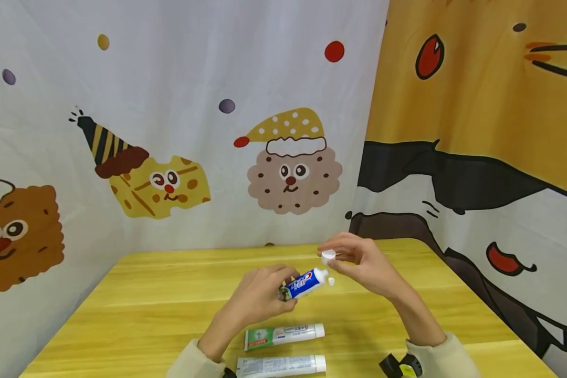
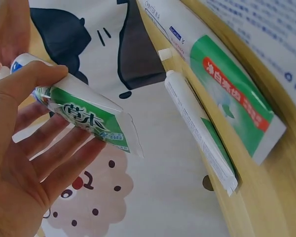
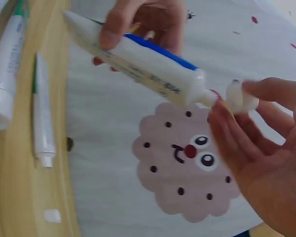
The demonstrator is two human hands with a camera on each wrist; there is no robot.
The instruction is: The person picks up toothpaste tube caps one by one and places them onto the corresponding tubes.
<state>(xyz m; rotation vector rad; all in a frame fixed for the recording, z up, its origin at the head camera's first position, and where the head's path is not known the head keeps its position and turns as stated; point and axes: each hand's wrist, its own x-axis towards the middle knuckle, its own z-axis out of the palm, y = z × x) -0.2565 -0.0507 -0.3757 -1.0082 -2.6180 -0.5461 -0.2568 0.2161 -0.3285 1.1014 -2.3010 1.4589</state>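
My left hand [image 1: 264,291] grips a blue, white and green toothpaste tube [image 1: 306,283], tilted with its nozzle up to the right. The green tail end of this toothpaste tube [image 2: 91,116] shows in the left wrist view. My right hand [image 1: 366,262] pinches a white cap [image 1: 328,256] between thumb and fingers, just above the uncapped nozzle. In the right wrist view the white cap [image 3: 241,96] is close beside the nozzle [image 3: 207,97], and the right fingertips are by it; contact is unclear.
A small loose white cap [image 1: 331,282] lies on the wooden table [image 1: 170,294]. Nearer the body lie a green-and-white tube [image 1: 285,336] and a white printed tube [image 1: 281,366]. Another, smaller tube [image 2: 197,126] lies behind my left hand. A cartoon-printed curtain [image 1: 193,79] hangs behind.
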